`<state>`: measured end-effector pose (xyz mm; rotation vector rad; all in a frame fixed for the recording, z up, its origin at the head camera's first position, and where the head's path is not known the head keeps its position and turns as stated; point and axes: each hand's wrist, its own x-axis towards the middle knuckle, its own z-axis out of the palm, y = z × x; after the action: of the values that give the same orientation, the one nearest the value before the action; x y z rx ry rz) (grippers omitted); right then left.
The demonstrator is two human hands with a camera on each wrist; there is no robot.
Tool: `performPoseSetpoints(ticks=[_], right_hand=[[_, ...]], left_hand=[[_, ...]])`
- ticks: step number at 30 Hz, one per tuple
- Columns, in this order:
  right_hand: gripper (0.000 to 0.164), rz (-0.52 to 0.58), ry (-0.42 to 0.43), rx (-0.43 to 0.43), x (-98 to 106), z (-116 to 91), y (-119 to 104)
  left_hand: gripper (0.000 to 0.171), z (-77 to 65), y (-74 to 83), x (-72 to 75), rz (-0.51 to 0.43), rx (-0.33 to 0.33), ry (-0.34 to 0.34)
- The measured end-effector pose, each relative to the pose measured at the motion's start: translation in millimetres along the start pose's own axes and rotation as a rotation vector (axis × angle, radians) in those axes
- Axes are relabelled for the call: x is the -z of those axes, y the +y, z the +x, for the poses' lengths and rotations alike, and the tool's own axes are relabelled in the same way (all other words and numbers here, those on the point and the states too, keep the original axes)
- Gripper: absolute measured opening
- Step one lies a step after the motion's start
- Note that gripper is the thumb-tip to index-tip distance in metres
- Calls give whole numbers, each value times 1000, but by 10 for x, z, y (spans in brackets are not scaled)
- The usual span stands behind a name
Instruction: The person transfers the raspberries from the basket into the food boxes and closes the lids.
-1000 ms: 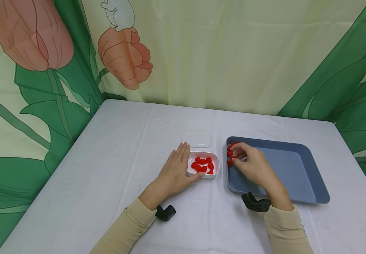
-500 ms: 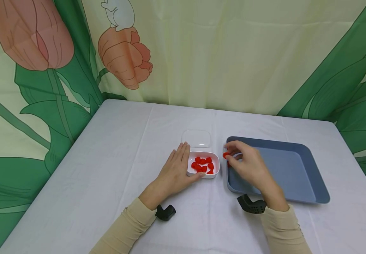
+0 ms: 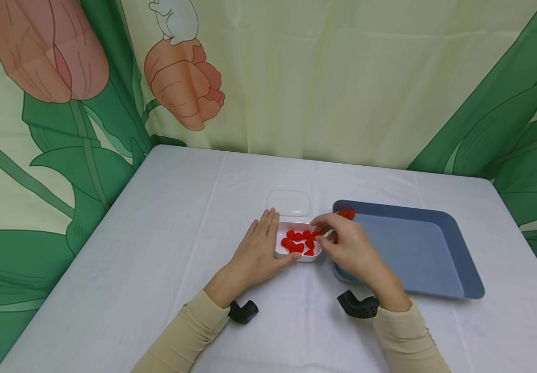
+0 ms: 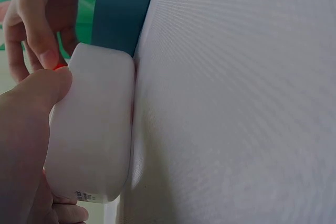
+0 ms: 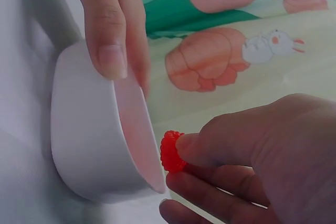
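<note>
A small white plastic box (image 3: 314,258) stands on the table with several red raspberries (image 3: 299,247) in it. Flat along its left side lie the straight fingers of my left hand (image 3: 254,254), while the thumb rests on the near rim. My right hand (image 3: 349,246) is at the box's right edge, pinching one bumpy red raspberry (image 5: 170,151) between thumb and finger. In the right wrist view that raspberry is right at the rim of the box. The left wrist view shows the outer wall (image 4: 94,124) of the box, its contents hidden.
A blue-grey tray (image 3: 412,248) lies right of the box, with a few more raspberries (image 3: 346,214) in its far left corner. Behind the box is a clear lid (image 3: 288,203). A printed curtain (image 3: 319,77) hangs behind the table.
My right hand has lifted a raspberry out of the tray and carried it left to the box's right rim. My left hand has stayed in place.
</note>
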<state>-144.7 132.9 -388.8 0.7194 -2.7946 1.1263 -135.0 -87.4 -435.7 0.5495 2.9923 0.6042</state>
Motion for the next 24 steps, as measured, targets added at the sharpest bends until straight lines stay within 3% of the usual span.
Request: performPoseSetpoints(ticks=[10, 24], right_hand=[[32, -13, -51, 6, -46, -1, -53], [30, -16, 18, -23, 38, -5, 5]], left_hand=[[103, 1, -5, -4, -8, -9, 7], [104, -4, 5, 14, -8, -1, -1]])
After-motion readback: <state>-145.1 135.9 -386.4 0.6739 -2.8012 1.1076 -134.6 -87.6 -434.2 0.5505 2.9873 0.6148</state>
